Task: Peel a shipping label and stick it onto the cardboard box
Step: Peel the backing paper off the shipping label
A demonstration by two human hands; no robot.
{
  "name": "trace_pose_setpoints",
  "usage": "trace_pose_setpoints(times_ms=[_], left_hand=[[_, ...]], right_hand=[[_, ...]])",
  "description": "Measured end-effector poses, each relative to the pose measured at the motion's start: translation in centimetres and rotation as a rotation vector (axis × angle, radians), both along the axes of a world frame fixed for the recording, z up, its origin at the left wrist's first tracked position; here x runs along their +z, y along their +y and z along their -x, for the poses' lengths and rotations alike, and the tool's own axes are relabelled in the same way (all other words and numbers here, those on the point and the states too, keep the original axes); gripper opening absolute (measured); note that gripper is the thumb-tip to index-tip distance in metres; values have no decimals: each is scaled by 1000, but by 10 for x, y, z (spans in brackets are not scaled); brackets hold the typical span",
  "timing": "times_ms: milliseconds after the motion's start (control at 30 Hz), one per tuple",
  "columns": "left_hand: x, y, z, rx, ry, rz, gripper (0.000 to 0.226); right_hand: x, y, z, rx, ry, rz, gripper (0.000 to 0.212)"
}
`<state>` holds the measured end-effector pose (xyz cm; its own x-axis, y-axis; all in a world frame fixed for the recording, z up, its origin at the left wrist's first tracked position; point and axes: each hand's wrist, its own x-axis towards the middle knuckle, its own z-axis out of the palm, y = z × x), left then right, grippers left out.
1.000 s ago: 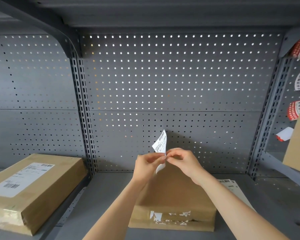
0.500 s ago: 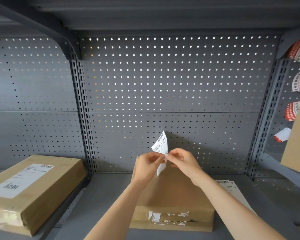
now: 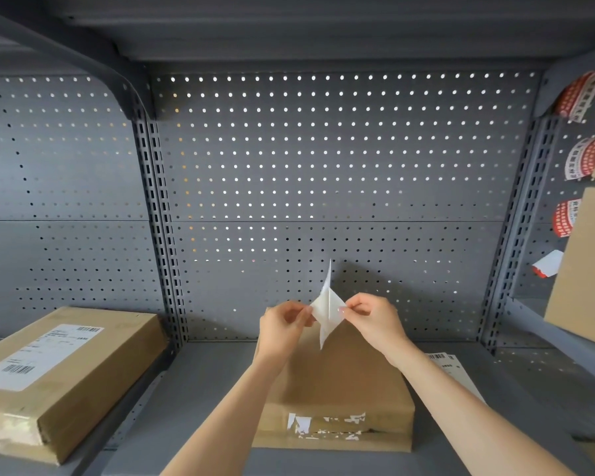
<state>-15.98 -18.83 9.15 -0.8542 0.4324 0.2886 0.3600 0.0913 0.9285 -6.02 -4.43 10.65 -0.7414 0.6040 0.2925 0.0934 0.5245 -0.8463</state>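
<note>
White shipping label (image 3: 326, 312) pinched by both hands, print unreadable

The left hand (image 3: 284, 324) and right hand (image 3: 375, 319) are raised side by side, fingertips pinched, forearms bare.

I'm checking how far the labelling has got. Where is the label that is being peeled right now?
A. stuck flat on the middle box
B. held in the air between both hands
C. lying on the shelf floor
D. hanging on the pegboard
B: the label is pinched between the left hand and the right hand, above the box.
</note>
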Motion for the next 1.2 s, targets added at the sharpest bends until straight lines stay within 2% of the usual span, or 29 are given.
trace_pose_setpoints(times_ms=[233,633,1200], left_hand=[[-5,3,1,59,-46,4,13],[-4,3,-1,190,-126,-40,14],[-11,-21,13,413,-154,-61,16]], right_hand=[[-3,8,-10,-96,-9,-80,11],[-10,25,-22,-246,10,-77,5],[-19,36,-29,-490,96,-116,8]])
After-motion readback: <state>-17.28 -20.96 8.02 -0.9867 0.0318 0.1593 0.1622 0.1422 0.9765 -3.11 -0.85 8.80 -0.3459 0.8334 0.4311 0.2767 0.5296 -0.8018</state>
